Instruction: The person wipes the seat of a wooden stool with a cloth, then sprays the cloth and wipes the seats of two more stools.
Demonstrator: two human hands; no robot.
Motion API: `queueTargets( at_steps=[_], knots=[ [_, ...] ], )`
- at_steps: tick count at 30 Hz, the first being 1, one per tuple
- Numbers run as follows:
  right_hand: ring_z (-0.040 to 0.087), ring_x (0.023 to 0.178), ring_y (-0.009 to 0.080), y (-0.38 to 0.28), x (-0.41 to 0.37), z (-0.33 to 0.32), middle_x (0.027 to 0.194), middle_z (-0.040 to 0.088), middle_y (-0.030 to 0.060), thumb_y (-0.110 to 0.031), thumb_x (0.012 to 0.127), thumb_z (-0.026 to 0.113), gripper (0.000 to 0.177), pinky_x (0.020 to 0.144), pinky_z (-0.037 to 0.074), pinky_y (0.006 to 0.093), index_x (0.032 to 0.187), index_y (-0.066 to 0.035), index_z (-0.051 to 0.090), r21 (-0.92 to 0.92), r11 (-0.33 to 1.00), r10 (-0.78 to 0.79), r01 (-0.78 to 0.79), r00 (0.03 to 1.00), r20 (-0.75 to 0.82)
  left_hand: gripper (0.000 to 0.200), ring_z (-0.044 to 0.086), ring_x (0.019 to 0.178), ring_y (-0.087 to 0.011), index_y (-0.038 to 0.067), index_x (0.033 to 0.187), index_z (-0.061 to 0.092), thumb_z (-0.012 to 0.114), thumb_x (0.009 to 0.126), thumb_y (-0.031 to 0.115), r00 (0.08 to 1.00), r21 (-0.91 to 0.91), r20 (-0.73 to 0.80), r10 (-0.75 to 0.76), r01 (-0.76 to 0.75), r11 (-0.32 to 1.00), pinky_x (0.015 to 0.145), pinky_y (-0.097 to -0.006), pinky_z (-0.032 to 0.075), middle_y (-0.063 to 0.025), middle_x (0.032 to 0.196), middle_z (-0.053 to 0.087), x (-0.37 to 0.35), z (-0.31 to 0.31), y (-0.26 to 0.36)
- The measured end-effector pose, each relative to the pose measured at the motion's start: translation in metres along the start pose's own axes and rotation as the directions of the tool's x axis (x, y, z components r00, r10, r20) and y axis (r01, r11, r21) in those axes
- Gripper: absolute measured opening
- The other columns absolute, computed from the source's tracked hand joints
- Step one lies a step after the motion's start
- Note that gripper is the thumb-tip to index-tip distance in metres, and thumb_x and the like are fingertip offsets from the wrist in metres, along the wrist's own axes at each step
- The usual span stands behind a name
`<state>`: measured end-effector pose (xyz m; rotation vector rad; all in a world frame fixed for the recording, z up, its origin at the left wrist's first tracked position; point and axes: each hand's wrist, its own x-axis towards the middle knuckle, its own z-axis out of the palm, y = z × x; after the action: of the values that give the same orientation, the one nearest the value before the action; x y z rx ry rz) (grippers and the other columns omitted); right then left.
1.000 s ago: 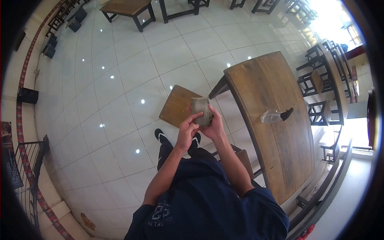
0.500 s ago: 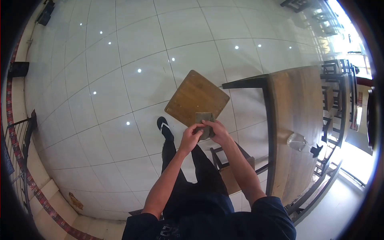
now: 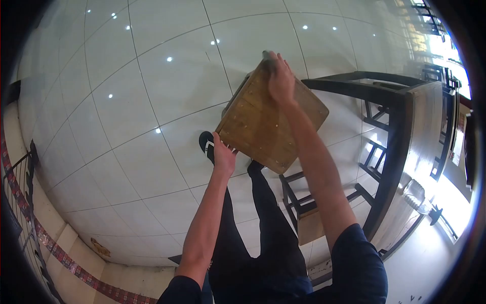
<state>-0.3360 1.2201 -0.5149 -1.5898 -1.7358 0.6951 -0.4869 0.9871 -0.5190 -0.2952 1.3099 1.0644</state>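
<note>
A wooden stool (image 3: pixel 268 119) with a square, speckled seat is in front of my legs. At the seat's left corner, my left hand (image 3: pixel 224 156) grips the edge, thumb on top and fingers around the side. My right hand (image 3: pixel 281 83) is at the seat's far corner, pressing a greyish cloth (image 3: pixel 267 57) against it. Most of the cloth is hidden beneath that hand. A darker patch that looks damp runs across the seat.
A wooden table (image 3: pixel 428 116) with dark legs stands at right, bearing a clear container (image 3: pixel 415 195). Another stool (image 3: pixel 310 227) is beside my right leg. White tiles (image 3: pixel 126 167) cover the floor. A metal railing (image 3: pixel 23 187) runs along the left.
My hands have parted from the folded cloth they both held. The left now grips the stool, while the right has carried the cloth to the far corner. The camera view has shifted.
</note>
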Motion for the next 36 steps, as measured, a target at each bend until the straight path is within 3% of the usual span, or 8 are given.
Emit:
queueTargets(
  at_steps=[4,15,23,27,29,32,34,36],
  knots=[
    [0.051,0.133,0.0360,-0.004,-0.051,0.040,0.131,0.063,0.0157,0.017,0.076,0.045,0.060,0.114,0.038,0.0489,0.128,-0.006,0.062,-0.045,0.963,-0.264,0.265,0.964,0.032,0.081,0.025,0.148,-0.0257,0.015,0.156,0.027,0.025,0.099,0.072,0.980,-0.194,0.198,0.014,0.025,0.981,0.119,-0.0476,0.016,-0.0056,0.162,0.028,0.012,0.002,0.004],
    [0.053,0.133,0.0303,-0.051,-0.229,0.005,0.133,0.064,0.0104,0.012,0.078,0.053,0.054,0.113,0.040,0.0481,0.127,-0.008,0.065,0.122,0.983,-0.180,0.139,0.872,0.455,0.083,0.038,0.140,-0.0272,0.013,0.153,0.034,0.016,0.098,0.073,0.898,-0.357,0.439,-0.005,0.179,0.917,0.117,-0.0471,0.026,-0.0078,0.156,0.038,0.017,-0.024,0.009],
    [0.057,0.128,0.0286,-0.018,-0.264,-0.074,0.125,0.068,0.0094,0.015,0.075,0.050,0.054,0.109,0.045,0.0455,0.120,-0.008,0.067,0.066,0.997,-0.076,0.046,0.813,0.577,0.061,0.046,0.132,-0.0242,0.015,0.147,0.039,0.045,0.102,0.056,0.995,-0.010,-0.096,0.006,-0.007,1.000,0.110,-0.0482,0.035,-0.0058,0.146,0.047,0.016,0.008,0.006],
    [0.063,0.118,0.0355,0.022,-0.217,-0.096,0.121,0.068,0.0183,0.017,0.078,0.045,0.051,0.102,0.048,0.0424,0.120,-0.004,0.064,-0.065,0.939,0.344,-0.339,0.928,0.143,0.058,0.047,0.132,-0.0243,0.018,0.147,0.038,0.042,0.103,0.056,0.990,-0.008,-0.134,-0.031,0.030,1.000,0.108,-0.0507,0.035,-0.0045,0.145,0.047,0.013,0.012,0.008],
    [0.063,0.120,0.0364,0.036,-0.140,-0.101,0.124,0.066,0.0214,0.016,0.082,0.045,0.054,0.104,0.047,0.0425,0.129,-0.004,0.059,-0.020,0.998,0.051,-0.053,0.993,-0.103,0.057,0.046,0.133,-0.0244,0.018,0.147,0.038,0.040,0.104,0.055,0.980,-0.066,-0.190,-0.062,0.050,0.997,0.108,-0.0496,0.035,-0.0040,0.146,0.047,0.018,0.012,0.006],
    [0.060,0.124,0.0361,0.029,-0.043,-0.083,0.131,0.064,0.0180,0.013,0.086,0.047,0.050,0.106,0.046,0.0415,0.130,-0.007,0.060,-0.127,0.981,-0.167,0.149,0.975,-0.144,0.055,0.047,0.132,-0.0246,0.017,0.147,0.039,0.035,0.106,0.054,0.992,-0.101,-0.124,-0.034,0.021,0.995,0.108,-0.0480,0.036,-0.0050,0.145,0.048,0.022,0.009,0.001],
    [0.055,0.129,0.0351,0.038,-0.032,-0.055,0.136,0.061,0.0154,0.017,0.081,0.044,0.058,0.109,0.044,0.0446,0.130,-0.008,0.061,-0.058,0.998,0.023,-0.018,0.997,0.074,0.055,0.048,0.132,-0.0250,0.015,0.147,0.039,0.032,0.107,0.052,0.996,-0.118,-0.085,-0.024,0.013,0.993,0.109,-0.0472,0.036,-0.0059,0.146,0.048,0.024,0.007,0.000],
    [0.050,0.134,0.0336,0.036,-0.048,-0.027,0.136,0.061,0.0150,0.017,0.077,0.044,0.061,0.113,0.040,0.0447,0.130,-0.008,0.061,-0.214,0.947,-0.249,0.240,0.969,-0.013,0.055,0.048,0.132,-0.0255,0.013,0.147,0.039,0.030,0.108,0.051,0.999,-0.137,-0.039,-0.009,0.003,0.991,0.110,-0.0465,0.036,-0.0069,0.146,0.049,0.027,0.008,0.000]
  ],
)
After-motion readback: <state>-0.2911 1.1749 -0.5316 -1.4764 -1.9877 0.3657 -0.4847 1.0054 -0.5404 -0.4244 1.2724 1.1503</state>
